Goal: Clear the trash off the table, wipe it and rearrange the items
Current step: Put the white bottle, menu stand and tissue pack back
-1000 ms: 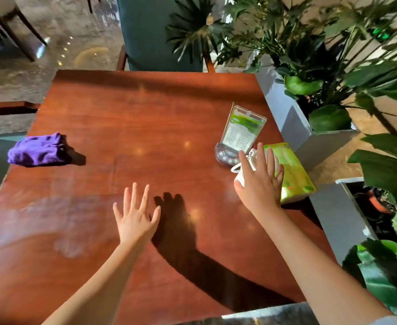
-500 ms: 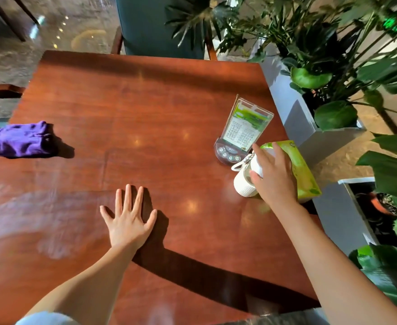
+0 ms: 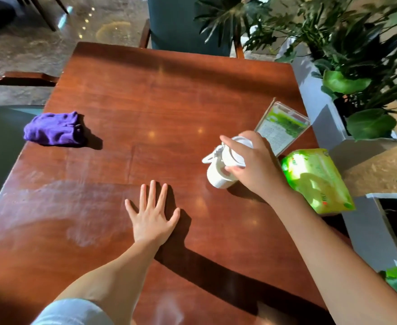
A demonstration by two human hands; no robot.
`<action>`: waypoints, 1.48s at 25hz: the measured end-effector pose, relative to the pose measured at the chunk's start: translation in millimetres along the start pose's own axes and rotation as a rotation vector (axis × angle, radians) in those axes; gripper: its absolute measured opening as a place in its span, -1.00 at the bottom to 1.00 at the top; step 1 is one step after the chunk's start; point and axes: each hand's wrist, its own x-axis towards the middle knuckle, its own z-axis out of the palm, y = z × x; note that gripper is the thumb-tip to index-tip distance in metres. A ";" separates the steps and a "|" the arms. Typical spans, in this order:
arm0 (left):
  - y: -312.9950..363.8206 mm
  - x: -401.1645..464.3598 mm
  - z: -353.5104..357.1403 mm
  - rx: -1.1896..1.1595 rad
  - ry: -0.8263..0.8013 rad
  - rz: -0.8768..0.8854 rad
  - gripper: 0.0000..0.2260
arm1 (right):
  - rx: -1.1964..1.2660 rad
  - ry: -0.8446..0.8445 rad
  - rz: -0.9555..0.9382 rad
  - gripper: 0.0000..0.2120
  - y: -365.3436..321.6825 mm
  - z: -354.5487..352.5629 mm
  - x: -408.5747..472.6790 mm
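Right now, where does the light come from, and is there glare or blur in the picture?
Head view: hard light from the right, so the left hand and right hand throw dark shadows across the table; small glare spots and pale wipe streaks shine on the wood; the white jar is slightly soft; edges bend from the wide lens.
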 end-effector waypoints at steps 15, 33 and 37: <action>-2.5 4.4 5.2 -0.074 0.040 0.003 -0.34 | 0.038 -0.295 -0.343 -0.48 -150.9 94.6 176.7; -0.9 4.6 3.2 -0.071 0.011 -0.008 -0.36 | -0.135 -0.124 -0.389 -0.53 -142.0 123.2 144.2; 0.1 4.5 1.4 -0.038 0.017 0.003 -0.37 | -0.106 -0.025 -0.204 -0.64 -97.5 69.2 116.2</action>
